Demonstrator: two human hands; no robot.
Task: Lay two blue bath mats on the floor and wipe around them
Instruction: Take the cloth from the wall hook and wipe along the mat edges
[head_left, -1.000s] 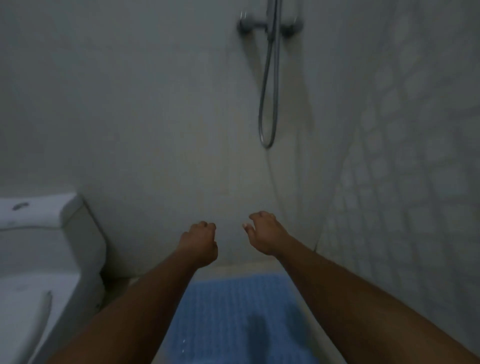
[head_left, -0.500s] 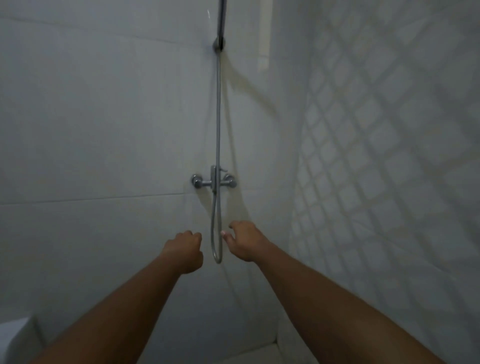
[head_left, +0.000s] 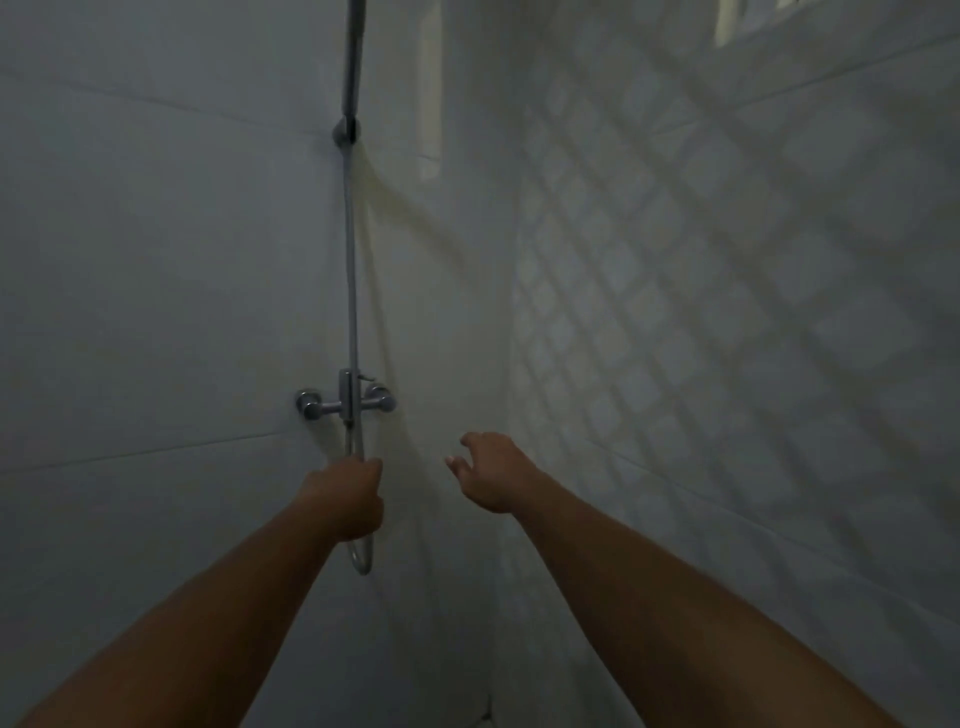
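In the corner of the white walls, the left hand (head_left: 345, 499) is closed around the shower hose (head_left: 352, 291) just under the tap (head_left: 345, 402), the right hand (head_left: 488, 475) is open and empty, and no blue mats show.

Two bare, sleeveless forearms (head_left: 649, 587)

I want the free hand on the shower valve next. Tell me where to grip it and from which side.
Grip the upright centre lever of the shower valve, coming straight at the wall with the right hand. The lever stands proud between the two wall mounts, and the left hand holds the hose below it.
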